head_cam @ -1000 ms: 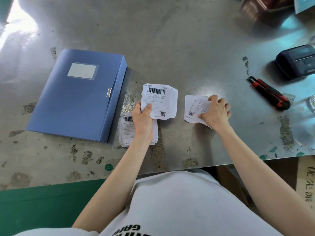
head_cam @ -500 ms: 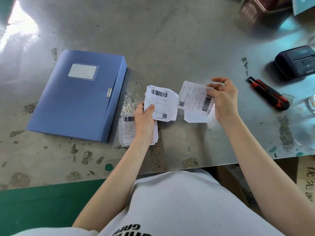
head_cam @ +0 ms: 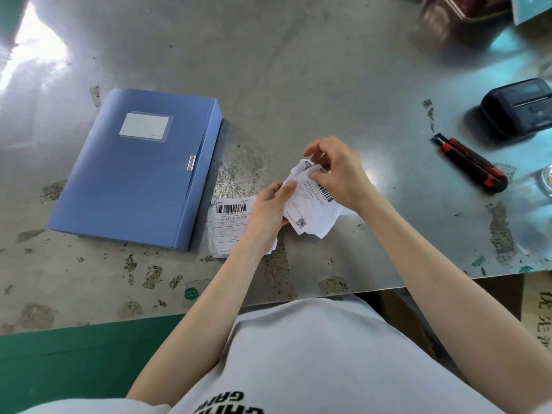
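Note:
Both hands meet over the middle of the metal table (head_cam: 298,70). My left hand (head_cam: 268,210) pinches the left edge of a small stack of white barcode labels (head_cam: 310,210), thumb on top. My right hand (head_cam: 337,171) pinches the same stack at its upper end, fingers curled over the barcode. The stack is raised a little off the table and tilted. Another pile of barcode labels (head_cam: 230,222) lies flat on the table beneath my left wrist, partly hidden by it.
A closed blue file box (head_cam: 134,174) lies to the left of the labels. A red and black utility knife (head_cam: 472,162) and a dark label printer (head_cam: 516,109) are at the right. A dark container (head_cam: 466,16) stands at the far right. The table's front edge runs just before my body.
My right hand lifted a label from the table on the right and carried it left onto the label in my left hand. Both hands now hold the labels together.

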Demonstrator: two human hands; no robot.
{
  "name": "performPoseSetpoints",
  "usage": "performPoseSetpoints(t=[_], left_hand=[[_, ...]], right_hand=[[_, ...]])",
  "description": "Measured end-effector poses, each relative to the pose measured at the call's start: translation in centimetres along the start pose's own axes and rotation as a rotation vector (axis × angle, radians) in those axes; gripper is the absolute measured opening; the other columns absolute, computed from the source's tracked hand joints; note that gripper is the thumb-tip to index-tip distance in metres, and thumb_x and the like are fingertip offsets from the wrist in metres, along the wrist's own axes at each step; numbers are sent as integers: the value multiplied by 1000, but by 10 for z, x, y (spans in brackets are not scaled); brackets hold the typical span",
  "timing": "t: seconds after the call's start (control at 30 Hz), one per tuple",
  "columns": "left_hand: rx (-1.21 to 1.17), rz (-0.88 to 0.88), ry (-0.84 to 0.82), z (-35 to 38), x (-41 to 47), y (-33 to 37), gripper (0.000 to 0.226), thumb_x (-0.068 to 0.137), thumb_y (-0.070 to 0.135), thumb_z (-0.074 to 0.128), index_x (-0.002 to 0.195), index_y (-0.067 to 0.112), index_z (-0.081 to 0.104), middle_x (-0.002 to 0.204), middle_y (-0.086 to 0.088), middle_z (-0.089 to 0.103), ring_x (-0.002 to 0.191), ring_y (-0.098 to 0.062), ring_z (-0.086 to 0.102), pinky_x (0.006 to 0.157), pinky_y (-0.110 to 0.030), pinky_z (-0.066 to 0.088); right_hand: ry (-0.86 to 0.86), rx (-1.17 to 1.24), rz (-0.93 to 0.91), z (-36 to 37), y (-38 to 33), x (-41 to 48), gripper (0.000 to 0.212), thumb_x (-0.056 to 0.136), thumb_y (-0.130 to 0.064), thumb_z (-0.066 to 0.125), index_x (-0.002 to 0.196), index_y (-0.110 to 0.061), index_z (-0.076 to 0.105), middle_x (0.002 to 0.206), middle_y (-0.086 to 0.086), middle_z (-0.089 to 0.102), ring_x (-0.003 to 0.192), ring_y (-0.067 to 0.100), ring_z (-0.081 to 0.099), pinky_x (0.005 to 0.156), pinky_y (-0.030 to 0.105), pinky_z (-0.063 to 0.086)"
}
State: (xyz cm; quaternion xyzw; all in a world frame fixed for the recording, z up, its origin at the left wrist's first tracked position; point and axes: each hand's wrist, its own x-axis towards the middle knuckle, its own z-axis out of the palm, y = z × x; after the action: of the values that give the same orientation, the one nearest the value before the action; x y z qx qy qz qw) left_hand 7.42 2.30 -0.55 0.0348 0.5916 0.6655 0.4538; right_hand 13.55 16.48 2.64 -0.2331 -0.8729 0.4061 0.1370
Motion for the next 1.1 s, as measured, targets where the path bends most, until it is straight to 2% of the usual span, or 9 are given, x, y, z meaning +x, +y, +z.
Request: performPoseSetpoints(t=[0.1,0.2,0.27,0.33,0.5,0.63,0.93,1.03,1.1], left_hand=[[-2,11,9,0,0,-2,10,97,12,53,100,6,60,85,-3,71,75,-15,67,67,-31,54],[-16,21,57,-3,0,-2,12,97,8,50,96,9,62,88,-5,71,78,-15,68,69,-33,56],[-22,16,114,-5,1,-2,14,97,8,50,95,12,63,88,-3,71,75,-13,69,68,-33,57],[-8,11,165,-8,3,-1,16,97,9,49,93,14,64,85,-1,72,72,-12,69,68,-36,55],[-79,6,221,-16,5,2,18,97,9,48,91,15,64,78,5,74,72,-10,70,64,-30,56],[-105,12,222,-19,7,3,19,99,11,47,94,15,65,84,5,75,79,-11,71,68,-31,58],[-97,8,253,-21,10,1,19,99,13,47,99,15,67,90,3,76,82,-13,72,65,-30,58],[-97,16,254,-22,10,2,19,99,13,47,99,15,66,90,2,75,82,-13,72,66,-30,59],[-92,20,257,-21,9,2,20,98,13,47,97,16,67,87,4,76,80,-12,72,64,-29,59]], right_hand=[[8,5,-34,2,-4,4,28,77,8,61,103,-5,61,97,8,54,79,15,53,70,5,39],[145,84,-7,6,-1,5,26,79,5,64,103,-5,60,99,9,57,80,13,56,71,7,43],[276,116,90,6,8,6,20,82,4,61,100,-4,60,97,10,63,81,15,58,69,6,42],[308,75,241,2,24,5,20,82,5,57,100,-4,61,98,10,65,86,20,59,68,10,39],[-28,-298,477,-3,64,-10,40,77,-2,63,116,-8,55,124,10,52,112,30,45,86,32,37],[-57,-421,500,-2,76,-19,56,75,-4,62,128,-14,46,136,3,43,121,33,34,89,37,32],[-118,-463,510,-6,80,-5,58,73,-10,69,126,-17,46,128,3,46,116,32,37,83,32,27],[-144,-436,509,-6,83,-3,48,72,-8,67,117,-16,51,121,4,51,114,30,41,82,32,28],[-128,-331,526,-7,84,-3,35,71,-5,65,105,-13,57,110,6,57,103,27,48,76,30,35]])
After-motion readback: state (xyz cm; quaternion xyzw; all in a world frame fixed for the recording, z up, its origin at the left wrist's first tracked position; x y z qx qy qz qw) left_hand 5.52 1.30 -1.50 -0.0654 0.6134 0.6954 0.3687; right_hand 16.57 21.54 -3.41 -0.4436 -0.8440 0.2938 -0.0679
